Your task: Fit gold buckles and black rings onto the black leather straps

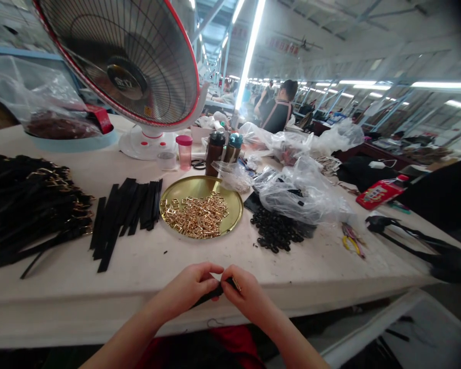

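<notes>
Two hands, mine, meet at the near edge of the bench (138, 266), about its middle. My left hand (190, 289) and right hand (248, 297) are both pinched shut on one black strap (211, 295), which runs between them just off the bench edge. A gold buckle (235, 283) shows at the strap's end, against my right fingertips; I cannot tell whether it is fully threaded on.

By my judgement the work is well under way but not finished. Along the left edge lies a large heap of straps (26, 205), several with gold fittings showing, which looks like done work. Beside it, toward the middle, a smaller fan of bare black strips (126, 210) waits. A round gold tray (169, 197) in the centre holds a good pile of loose buckles (195, 215). Right of the tray sit a spill of black rings (276, 233) and clear bags (303, 195).

No writing is readable. The round heater (126, 56) at the far left corner has a mark on its hub, blurred. A red packet (380, 192) near the right edge carries print too small to read.
</notes>
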`<state>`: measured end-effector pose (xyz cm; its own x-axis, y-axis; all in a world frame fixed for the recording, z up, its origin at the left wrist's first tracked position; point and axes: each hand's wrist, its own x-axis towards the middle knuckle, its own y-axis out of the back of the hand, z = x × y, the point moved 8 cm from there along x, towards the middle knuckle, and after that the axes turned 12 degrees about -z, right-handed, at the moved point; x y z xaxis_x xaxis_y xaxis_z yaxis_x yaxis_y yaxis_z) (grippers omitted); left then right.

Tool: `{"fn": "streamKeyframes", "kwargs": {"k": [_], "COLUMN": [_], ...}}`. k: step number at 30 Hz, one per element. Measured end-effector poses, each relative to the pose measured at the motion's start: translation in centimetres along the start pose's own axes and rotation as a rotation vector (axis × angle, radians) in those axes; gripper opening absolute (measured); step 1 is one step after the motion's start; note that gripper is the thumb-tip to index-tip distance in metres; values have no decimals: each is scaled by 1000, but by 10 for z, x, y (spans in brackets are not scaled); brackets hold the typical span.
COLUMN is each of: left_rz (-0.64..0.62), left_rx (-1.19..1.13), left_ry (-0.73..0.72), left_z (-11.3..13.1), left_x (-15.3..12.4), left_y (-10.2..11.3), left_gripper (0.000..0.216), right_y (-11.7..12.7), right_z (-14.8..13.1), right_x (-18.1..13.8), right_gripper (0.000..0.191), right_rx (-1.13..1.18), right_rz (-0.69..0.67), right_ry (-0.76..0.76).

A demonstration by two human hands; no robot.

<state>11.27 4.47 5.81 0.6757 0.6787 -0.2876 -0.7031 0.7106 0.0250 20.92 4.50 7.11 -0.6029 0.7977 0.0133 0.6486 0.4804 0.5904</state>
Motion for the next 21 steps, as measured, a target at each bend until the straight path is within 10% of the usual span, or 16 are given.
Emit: {"fn": "streamKeyframes", "kwargs": {"k": [10, 21], "left_rz": [-1, -49], "left_rx": [244, 182], "left_ry": [125, 155], "left_z": [-13, -20], "left_x": [-7, -15], "left_y": [12, 10], "left_gripper": [28, 21], "right_y": [-9, -23], "right_z": [21, 28], "right_x": [-5, -8], "right_gripper": [14, 17], "right_rx": [98, 109], "right_rz": [295, 328], "right_ry": [-138, -95]}}
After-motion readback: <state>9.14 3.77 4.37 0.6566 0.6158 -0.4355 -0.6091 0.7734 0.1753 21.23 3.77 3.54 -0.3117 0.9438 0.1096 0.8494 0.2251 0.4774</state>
